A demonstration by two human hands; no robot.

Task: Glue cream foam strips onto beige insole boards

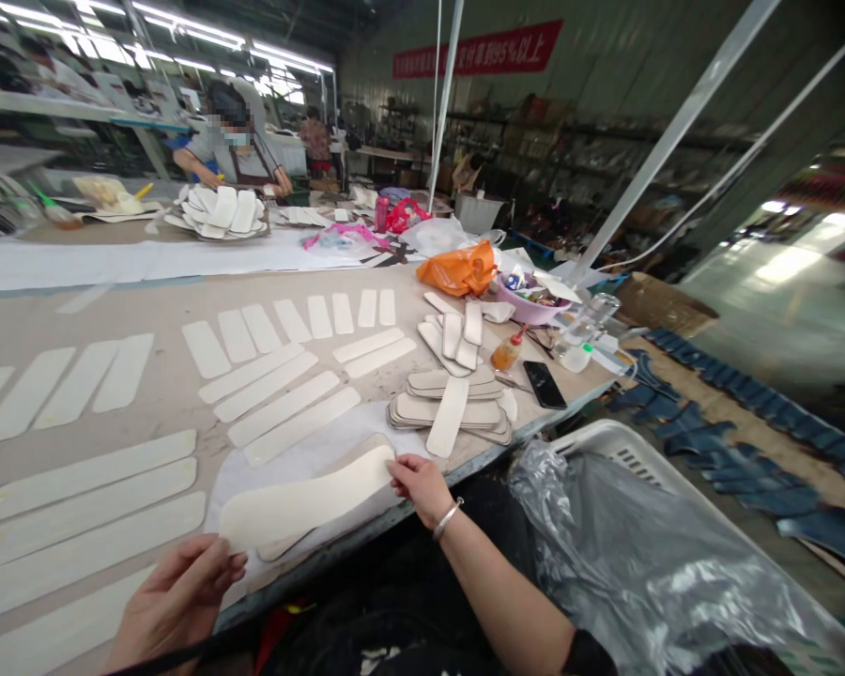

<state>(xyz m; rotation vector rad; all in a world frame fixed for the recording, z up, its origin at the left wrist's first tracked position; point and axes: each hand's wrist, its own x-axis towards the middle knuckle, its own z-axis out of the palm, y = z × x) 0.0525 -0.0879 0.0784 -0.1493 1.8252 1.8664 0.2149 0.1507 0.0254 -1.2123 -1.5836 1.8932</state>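
Between my hands, above the near edge of the table, is a long cream strip with rounded ends, bowed along its length. My left hand pinches its left end between thumb and fingers. At the right end, my right hand, with a bangle on the wrist, pinches the corner. Beneath the held strip, another similar strip lies partly covered on a white sheet. Stacks of cream pieces sit just beyond my right hand, one piece lying across them.
Rows of cream strips cover the table's left and middle. At the right are a phone, a small bottle of amber liquid, a pink basin and an orange bag. A plastic-lined white crate stands beside the table. A co-worker works opposite.
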